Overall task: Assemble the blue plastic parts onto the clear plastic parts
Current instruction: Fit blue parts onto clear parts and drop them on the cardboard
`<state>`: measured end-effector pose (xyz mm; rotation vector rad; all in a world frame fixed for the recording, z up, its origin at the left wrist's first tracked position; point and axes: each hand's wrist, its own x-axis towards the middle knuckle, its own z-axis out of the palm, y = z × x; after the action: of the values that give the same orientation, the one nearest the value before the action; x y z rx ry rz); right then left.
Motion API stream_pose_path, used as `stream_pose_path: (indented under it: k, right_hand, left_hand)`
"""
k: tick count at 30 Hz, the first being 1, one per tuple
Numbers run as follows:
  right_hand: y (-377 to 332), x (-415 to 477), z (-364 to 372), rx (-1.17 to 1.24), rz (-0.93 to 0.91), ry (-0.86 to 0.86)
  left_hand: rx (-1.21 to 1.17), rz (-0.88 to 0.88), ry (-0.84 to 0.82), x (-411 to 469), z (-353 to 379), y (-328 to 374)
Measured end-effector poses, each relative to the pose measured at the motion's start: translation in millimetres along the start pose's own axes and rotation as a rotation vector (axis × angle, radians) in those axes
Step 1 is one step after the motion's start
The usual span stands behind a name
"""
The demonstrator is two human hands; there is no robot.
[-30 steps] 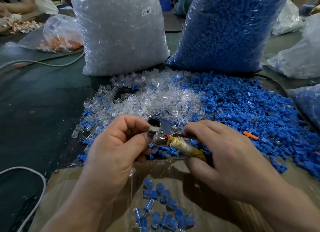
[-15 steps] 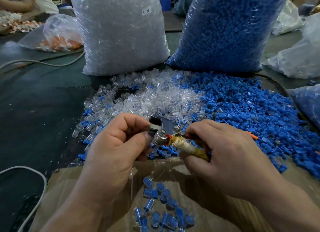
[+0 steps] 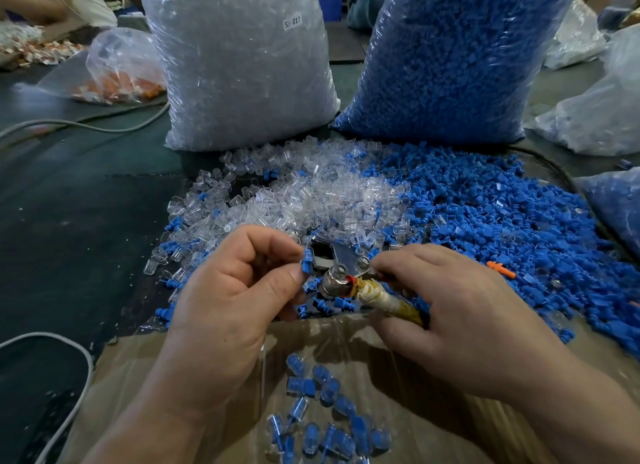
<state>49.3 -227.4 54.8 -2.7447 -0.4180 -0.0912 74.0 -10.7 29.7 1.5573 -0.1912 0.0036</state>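
My left hand (image 3: pixel 235 290) pinches a small blue plastic part (image 3: pixel 306 265) between thumb and forefinger, right against the metal head of a hand tool (image 3: pixel 334 267). My right hand (image 3: pixel 453 311) grips that tool by its tape-wrapped yellow handle (image 3: pixel 384 299). Behind the hands lies a loose heap of clear plastic parts (image 3: pixel 304 193), and to its right a heap of blue parts (image 3: pixel 502 221). Several assembled blue-in-clear pieces (image 3: pixel 322 411) lie in a plastic-lined cardboard box (image 3: pixel 145 370) below my hands.
A big bag of clear parts (image 3: pixel 239 65) and a big bag of blue parts (image 3: pixel 446 58) stand at the back. A smaller bag with orange pieces (image 3: pixel 117 72) lies far left. Grey cables (image 3: pixel 79 387) run over the dark table at left. More bags sit at right (image 3: pixel 595 110).
My left hand has brought a blue part up to the tool's head; the thumb and forefinger have closed tighter on it. My right hand has shifted slightly left along the handle.
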Motion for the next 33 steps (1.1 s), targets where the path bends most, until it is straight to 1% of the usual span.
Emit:
stream_pose_path:
  k: [12,25,33]
  right_hand:
    - [-1.7,-1.9,1.4,-0.006,0.001,0.057]
    - [-4.4,-0.3,1.1,-0.018,0.019,0.016]
    - [-10.2,-0.9,1.5,0.005,0.012,0.051]
  left_hand:
    - [-0.020,0.003,-0.005,-0.4,0.6,1.0]
    - [-0.007,0.003,0.002,-1.0,-2.6,-3.9]
    - [-0.045,0.027,0.032,-4.0,-2.1,0.8]
